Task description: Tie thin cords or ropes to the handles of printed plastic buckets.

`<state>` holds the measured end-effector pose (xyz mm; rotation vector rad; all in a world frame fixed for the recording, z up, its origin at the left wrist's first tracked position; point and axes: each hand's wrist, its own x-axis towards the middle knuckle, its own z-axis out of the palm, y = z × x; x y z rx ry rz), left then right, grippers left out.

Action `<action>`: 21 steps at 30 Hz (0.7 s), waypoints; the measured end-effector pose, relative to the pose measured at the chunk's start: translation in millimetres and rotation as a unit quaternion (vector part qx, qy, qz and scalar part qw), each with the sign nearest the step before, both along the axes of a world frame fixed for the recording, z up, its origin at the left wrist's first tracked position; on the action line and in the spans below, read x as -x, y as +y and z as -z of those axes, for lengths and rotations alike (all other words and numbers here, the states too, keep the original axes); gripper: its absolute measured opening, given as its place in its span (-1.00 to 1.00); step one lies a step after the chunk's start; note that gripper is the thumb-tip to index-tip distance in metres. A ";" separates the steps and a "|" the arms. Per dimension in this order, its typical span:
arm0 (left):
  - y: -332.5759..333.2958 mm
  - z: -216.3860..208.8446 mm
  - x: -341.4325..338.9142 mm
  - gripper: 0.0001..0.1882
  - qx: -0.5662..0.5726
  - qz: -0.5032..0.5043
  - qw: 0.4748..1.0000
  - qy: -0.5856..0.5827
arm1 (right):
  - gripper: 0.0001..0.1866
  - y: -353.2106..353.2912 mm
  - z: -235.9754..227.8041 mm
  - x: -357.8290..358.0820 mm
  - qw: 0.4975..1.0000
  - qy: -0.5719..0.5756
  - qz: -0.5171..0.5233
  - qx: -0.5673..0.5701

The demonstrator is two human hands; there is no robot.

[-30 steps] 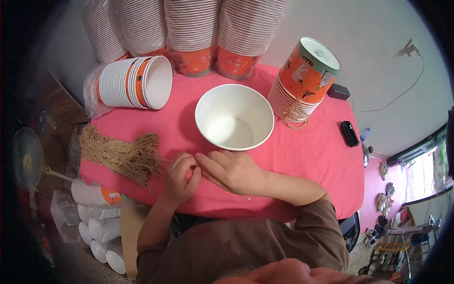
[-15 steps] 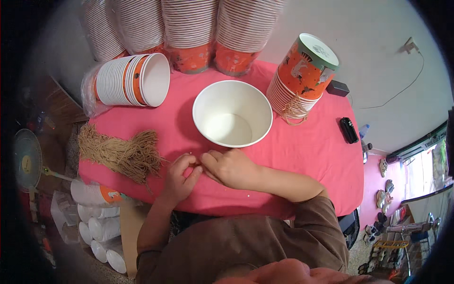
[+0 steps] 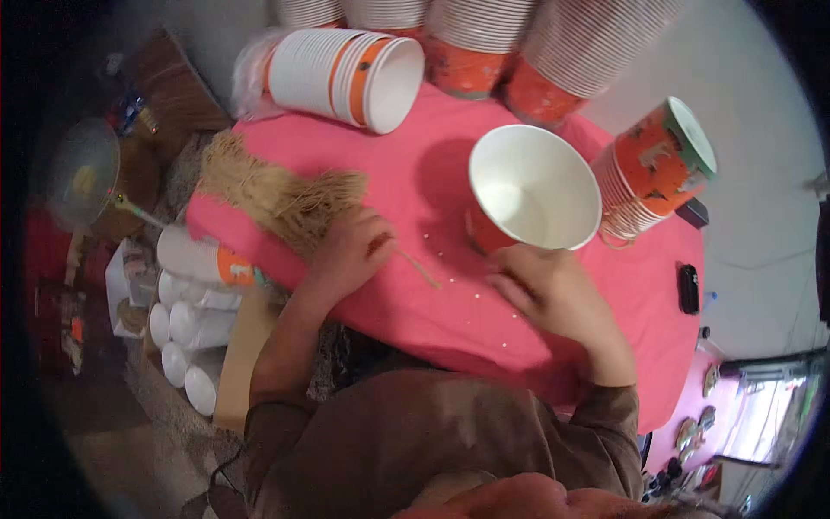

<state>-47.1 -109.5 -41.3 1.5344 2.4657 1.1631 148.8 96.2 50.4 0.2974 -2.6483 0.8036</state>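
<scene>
My left hand (image 3: 354, 253) is closed at the front end of a bundle of tan twine (image 3: 277, 197) on the pink cloth. A short length of twine (image 3: 421, 266) sticks out from its fingers toward the right. Beside the near wall of a large white-lined paper bucket (image 3: 534, 186) is my right hand (image 3: 558, 290), its fingers bent and smeared by motion. Whether it touches the bucket or holds anything I cannot make out. The bucket stands upright, and a strip of its orange outside shows at the lower left.
A sleeve of stacked buckets (image 3: 346, 78) lies on its side at the back left. Tall bucket stacks (image 3: 471, 65) stand behind. At right is an upside-down stack (image 3: 661, 160) with twine loops, near a black object (image 3: 688, 289). Small white bits (image 3: 477, 296) dot the cloth.
My hands, together before, are now apart: the left by the twine bundle, the right by the bucket. A twine piece now shows from the left fingers. The whole view has turned and shifted.
</scene>
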 end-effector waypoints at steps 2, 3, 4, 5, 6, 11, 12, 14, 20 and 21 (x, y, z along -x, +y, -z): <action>-0.9 3.2 -4.5 -0.93 0.032 0.064 0.992 0.099 | -0.87 -0.2 -16.5 -4.6 0.999 0.028 0.014 0.015; 0.9 5.2 -7.5 -0.93 0.034 0.059 0.993 0.097 | -0.90 1.0 -21.2 -8.0 0.998 0.040 0.037 0.013; 2.7 8.4 -10.2 -0.91 0.025 0.069 0.992 0.101 | -0.90 2.9 -24.7 -8.6 0.997 0.041 0.066 -0.003; 4.1 11.8 -12.8 -0.90 0.016 0.079 0.991 0.103 | -0.90 4.5 -26.2 -8.2 0.994 0.042 0.095 -0.019; 7.2 14.2 -16.9 -0.90 0.016 0.078 0.992 0.101 | -0.90 8.0 -24.1 -6.4 0.991 0.078 0.103 -0.017; 16.9 16.9 -30.5 -0.88 0.055 0.165 0.971 0.163 | -0.93 12.1 -17.7 -2.3 0.987 0.102 0.123 0.021; 17.6 18.0 -29.2 -0.88 0.055 0.165 0.971 0.162 | -0.92 11.9 -17.4 -0.5 0.988 0.097 0.118 0.012; 19.2 19.5 -27.2 -0.88 0.068 0.173 0.966 0.180 | -0.92 12.3 -16.7 1.6 0.989 0.092 0.113 0.003; 20.6 29.7 -28.4 -0.87 0.073 0.149 0.968 0.187 | -0.90 11.4 -16.0 1.1 0.992 0.084 0.090 -0.023; 21.5 27.7 -27.6 -0.87 0.072 0.151 0.968 0.188 | -0.89 11.1 -15.5 -0.5 0.994 0.063 0.085 -0.022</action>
